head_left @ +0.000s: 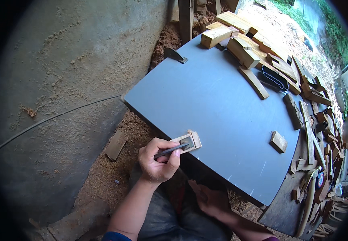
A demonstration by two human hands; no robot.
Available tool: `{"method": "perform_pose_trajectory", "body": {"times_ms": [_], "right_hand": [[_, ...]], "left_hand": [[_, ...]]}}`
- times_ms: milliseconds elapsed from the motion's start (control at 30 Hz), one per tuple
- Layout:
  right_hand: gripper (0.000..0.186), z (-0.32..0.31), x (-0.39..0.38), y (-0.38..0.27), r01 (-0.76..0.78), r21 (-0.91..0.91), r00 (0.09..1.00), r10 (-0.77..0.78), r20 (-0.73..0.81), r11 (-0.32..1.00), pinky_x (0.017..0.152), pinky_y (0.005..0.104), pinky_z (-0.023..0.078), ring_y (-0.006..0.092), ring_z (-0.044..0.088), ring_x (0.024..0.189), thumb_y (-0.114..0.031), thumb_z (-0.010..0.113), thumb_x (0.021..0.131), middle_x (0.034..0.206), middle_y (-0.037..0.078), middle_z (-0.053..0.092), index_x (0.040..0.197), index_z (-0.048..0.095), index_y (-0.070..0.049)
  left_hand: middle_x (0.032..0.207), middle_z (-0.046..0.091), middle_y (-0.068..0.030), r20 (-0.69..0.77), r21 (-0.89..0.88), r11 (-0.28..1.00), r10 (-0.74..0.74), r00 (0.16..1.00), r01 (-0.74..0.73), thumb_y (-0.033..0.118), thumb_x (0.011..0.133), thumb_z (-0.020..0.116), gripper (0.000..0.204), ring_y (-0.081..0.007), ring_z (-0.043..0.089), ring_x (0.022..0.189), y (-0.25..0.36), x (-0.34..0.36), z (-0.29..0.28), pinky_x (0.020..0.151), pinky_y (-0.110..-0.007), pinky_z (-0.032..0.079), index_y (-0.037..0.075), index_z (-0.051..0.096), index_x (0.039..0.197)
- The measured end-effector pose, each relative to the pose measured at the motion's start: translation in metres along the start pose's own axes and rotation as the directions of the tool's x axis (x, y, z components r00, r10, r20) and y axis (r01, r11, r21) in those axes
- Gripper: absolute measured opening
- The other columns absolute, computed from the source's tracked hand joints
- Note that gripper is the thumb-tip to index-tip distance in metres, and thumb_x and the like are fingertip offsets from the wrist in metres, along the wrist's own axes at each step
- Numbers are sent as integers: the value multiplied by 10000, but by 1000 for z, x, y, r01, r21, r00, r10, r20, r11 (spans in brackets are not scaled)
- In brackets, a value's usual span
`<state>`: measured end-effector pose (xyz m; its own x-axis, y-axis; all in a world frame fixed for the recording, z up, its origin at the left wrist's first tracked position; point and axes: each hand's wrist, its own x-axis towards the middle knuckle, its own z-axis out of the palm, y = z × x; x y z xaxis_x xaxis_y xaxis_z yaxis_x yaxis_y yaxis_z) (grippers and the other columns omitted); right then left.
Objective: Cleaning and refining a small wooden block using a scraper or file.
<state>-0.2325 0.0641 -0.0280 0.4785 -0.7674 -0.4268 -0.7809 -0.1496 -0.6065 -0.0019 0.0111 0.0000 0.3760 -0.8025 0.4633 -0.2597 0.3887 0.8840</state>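
Observation:
My left hand (160,160) is closed on a slim dark tool (169,151) that tapers to a point; its exact kind I cannot make out. The tool's tip lies over a grey square patch on a small wooden block (196,140). That block rests at the near edge of a smooth grey board (174,92), and my fingers touch its left end. Below the board's edge, in shadow over my lap, is my right hand (212,199). It appears to hold nothing, with its fingers loosely stretched toward the upper left.
A small wood block (279,141) sits on the board's right part. Wood offcuts (244,54) line the far and right sides, with a black bent piece (275,78) and a wooden-handled hammer (308,203). A dark metal bracket (175,55) stands near a rough wall (73,80); sawdust covers the floor.

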Motion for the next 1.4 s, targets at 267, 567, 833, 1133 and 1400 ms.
{"method": "perform_pose_trajectory", "body": {"times_ms": [267,567,833,1133,1400], "right_hand": [[516,5,17,0,56,-32,997,-54,64,998,646,389,573,273,690,725,-270,515,935,1068,30,687,1441,434,-335],[525,-5,10,-12,-140,-28,959,143,244,990,784,464,549,348,675,902,-251,487,947,1220,104,628,1462,402,-307],[403,21,-33,12,142,-27,967,-145,-210,989,682,459,543,402,670,786,-261,618,874,864,207,681,1238,554,-101],[398,-66,-146,-30,154,120,979,-135,-153,981,653,476,530,410,664,734,-89,590,857,812,215,667,1236,481,-33],[351,-60,-142,-60,684,604,729,-400,-555,408,575,281,475,152,583,615,-141,517,967,782,44,590,1288,454,-14]], "left_hand": [[672,649,-92,52,44,996,74,996,-77,66,780,678,147,-133,611,520,-1,3,-6,498,-245,496,7,627,905],[641,626,-30,14,10,998,68,998,-68,73,802,675,94,-57,479,445,-1,0,-1,454,-203,410,30,623,868],[671,495,75,7,-86,995,-49,999,49,139,860,686,133,2,379,581,-1,-1,-6,523,-174,334,33,610,886],[717,493,64,80,-94,988,-113,990,121,196,880,671,170,-14,403,623,7,9,-2,548,-193,357,45,592,889],[743,476,74,70,-110,983,-140,988,148,187,902,641,149,-15,380,602,-14,3,-16,532,-193,306,56,571,897]]}}
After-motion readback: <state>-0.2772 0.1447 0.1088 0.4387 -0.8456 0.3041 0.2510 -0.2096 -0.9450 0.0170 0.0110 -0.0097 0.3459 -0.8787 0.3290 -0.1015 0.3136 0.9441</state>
